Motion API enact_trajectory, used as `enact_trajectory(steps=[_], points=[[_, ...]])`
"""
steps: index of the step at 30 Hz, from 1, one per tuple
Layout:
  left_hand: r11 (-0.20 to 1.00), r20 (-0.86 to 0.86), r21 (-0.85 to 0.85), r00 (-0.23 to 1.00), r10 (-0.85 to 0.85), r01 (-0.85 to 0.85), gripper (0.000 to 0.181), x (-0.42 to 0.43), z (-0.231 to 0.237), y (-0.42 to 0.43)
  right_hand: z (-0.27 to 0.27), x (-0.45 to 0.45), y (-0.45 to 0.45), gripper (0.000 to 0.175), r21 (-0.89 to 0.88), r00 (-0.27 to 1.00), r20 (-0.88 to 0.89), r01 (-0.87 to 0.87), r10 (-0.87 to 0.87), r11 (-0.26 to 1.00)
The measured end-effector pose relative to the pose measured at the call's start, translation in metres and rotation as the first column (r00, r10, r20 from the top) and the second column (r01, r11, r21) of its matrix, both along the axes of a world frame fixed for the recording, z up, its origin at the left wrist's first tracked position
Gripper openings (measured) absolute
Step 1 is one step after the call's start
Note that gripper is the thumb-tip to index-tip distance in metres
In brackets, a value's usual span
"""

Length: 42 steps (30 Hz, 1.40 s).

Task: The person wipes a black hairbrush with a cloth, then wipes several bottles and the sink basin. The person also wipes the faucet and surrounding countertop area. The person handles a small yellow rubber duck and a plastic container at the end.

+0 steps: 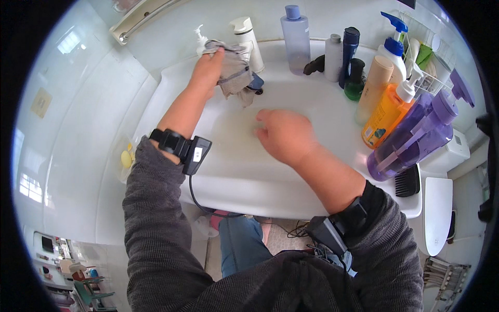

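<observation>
At the back left of the white washbasin (234, 171), my left hand (208, 72) grips a grey-beige cloth (235, 72), which hangs in folds in front of the white pump bottle (200, 39) and a white bottle (250, 43). A dark blue object (255, 82) shows behind the cloth's lower edge; its kind is unclear. Over the middle of the basin is my right hand (286, 134), slightly blurred, its fingers curled and bent toward the left. I see nothing in it, though the palm side is hidden.
Along the basin's right rim stand a pale blue bottle (296, 46), a green bottle (354, 82), an orange pump bottle (386, 117) and a large purple pump bottle (413, 136). A black comb (407, 181) lies at the right corner. A toilet (438, 214) is beside the basin. Cables hang below my wrists.
</observation>
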<state>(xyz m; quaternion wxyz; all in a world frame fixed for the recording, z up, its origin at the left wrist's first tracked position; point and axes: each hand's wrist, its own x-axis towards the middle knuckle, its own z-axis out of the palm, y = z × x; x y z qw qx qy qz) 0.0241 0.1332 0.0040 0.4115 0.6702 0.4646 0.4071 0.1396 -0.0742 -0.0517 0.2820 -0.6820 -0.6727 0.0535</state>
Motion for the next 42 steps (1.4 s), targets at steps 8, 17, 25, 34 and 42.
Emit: enact_trajectory(steps=[8, 17, 25, 34, 42], points=[[0.953, 0.136, -0.28, 0.987, -0.08, 0.116, 0.045, -0.049, 0.012, -0.04, 0.015, 0.018, 0.004, 0.027, -0.257, 0.989, 0.002, 0.145, -0.15, 0.955], [0.789, -0.324, -0.506, 0.771, -0.548, 0.348, 0.058, -0.035, -0.036, -0.027, -0.005, 0.036, 0.014, 0.034, -0.326, 0.972, 0.009, 0.223, -0.233, 0.919], [0.618, -0.877, -0.319, 0.022, -0.48, 0.719, 0.085, -0.036, -0.11, -0.014, -0.031, 0.055, 0.032, 0.073, -0.534, 0.672, -0.552, 0.17, -0.494, 0.828], [0.625, -0.92, -0.336, -0.104, -0.377, 0.705, 0.088, -0.037, -0.143, -0.006, -0.023, 0.052, 0.032, 0.082, -0.61, 0.417, -0.706, 0.054, -0.573, 0.791], [0.659, -0.807, -0.328, 0.162, -0.568, 0.677, 0.051, -0.038, -0.096, -0.002, -0.023, 0.047, 0.032, 0.087, -0.558, 0.238, -0.817, -0.097, -0.525, 0.824]])
